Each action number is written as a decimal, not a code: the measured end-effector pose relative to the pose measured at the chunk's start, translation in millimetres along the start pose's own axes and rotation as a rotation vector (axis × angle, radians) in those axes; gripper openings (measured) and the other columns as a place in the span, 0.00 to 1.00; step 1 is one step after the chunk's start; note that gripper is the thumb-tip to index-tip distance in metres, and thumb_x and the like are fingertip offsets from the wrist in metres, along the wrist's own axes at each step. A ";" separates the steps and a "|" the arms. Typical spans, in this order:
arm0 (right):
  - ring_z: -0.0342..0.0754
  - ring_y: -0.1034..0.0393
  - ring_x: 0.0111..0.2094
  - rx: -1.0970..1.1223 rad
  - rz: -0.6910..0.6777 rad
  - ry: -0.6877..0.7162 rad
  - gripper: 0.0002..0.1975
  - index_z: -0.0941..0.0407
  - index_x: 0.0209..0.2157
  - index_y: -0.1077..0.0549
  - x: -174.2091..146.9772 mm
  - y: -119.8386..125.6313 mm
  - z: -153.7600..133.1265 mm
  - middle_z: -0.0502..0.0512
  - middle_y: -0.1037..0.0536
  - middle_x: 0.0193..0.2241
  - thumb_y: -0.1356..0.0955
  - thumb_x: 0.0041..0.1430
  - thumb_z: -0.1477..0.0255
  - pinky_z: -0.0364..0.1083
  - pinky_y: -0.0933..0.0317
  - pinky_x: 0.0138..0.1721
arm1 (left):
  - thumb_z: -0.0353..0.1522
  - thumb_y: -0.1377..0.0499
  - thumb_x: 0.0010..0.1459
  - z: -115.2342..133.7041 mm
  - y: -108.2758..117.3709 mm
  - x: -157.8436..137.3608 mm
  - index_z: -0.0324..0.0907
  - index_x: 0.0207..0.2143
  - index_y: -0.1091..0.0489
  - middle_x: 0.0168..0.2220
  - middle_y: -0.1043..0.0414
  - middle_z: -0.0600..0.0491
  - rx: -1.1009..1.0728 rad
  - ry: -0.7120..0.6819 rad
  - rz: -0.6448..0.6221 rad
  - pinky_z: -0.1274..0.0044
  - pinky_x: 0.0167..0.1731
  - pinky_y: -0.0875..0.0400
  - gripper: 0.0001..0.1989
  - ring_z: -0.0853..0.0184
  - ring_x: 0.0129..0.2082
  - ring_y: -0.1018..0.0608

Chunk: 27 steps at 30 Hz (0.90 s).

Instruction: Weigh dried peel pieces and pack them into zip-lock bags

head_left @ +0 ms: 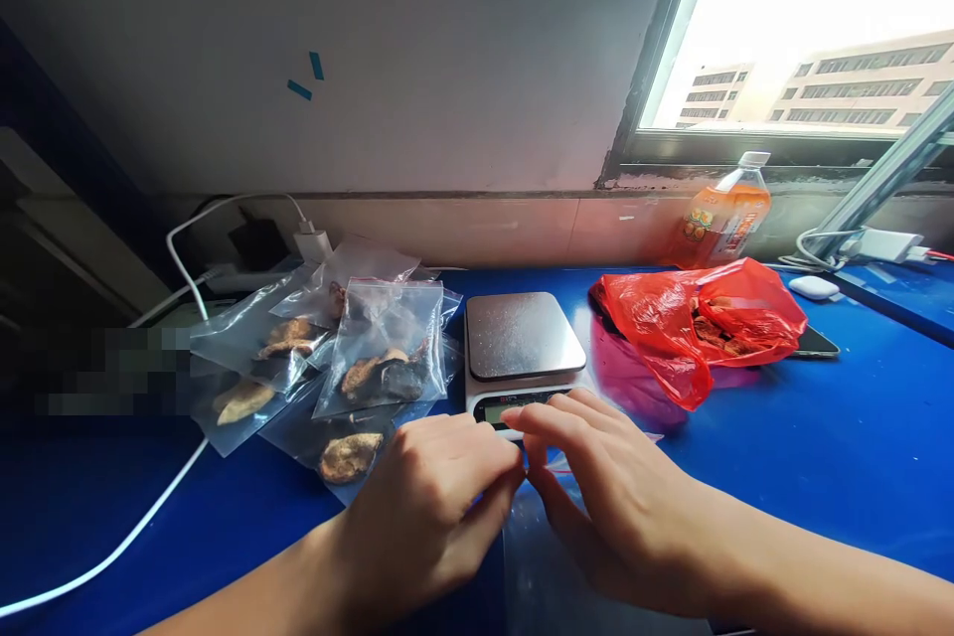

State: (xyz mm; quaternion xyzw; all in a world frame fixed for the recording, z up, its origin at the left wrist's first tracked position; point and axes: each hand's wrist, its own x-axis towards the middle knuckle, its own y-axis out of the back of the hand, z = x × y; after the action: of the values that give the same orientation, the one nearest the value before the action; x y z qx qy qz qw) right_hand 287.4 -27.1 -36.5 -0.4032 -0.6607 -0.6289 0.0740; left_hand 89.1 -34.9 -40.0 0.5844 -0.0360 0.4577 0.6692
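Observation:
In front of the kitchen scale [522, 338], my two hands meet at the top edge of a clear zip-lock bag [544, 556] with a red seal line. My left hand [447, 487] is closed, its thumb and finger pinching the bag's edge. Beside it, my right hand [603, 487] is curled with its thumb and a finger at the same edge and its index finger stretched over the scale's display. The bag hangs below my hands, partly hidden by the right one. Nothing lies on the scale's metal plate.
Several clear zip bags [392, 348] holding dried brown slices lie left of the scale. To its right sits an open red plastic bag [656, 318] with similar pieces [719, 328], on a phone [818, 346]. An orange drink bottle [726, 214], a white earbud case [814, 288] and a white cable [149, 527] are around.

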 end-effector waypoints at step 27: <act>0.43 0.31 0.35 -0.027 0.011 -0.094 0.08 0.56 0.41 0.30 0.1 47.6 34.8 0.54 0.25 0.36 0.37 0.65 0.81 0.42 0.36 0.35 | 0.31 0.48 0.57 8.8 53.2 11.5 0.43 0.20 0.38 0.18 0.38 0.57 -0.110 0.374 0.045 0.75 0.20 0.45 0.12 0.72 0.19 0.37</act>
State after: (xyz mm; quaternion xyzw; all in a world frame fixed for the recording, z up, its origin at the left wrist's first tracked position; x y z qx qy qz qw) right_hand 331.4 -1.6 -6.6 -0.4370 -0.6527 -0.6175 0.0411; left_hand 65.1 -40.9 9.3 0.4509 0.0509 0.5702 0.6848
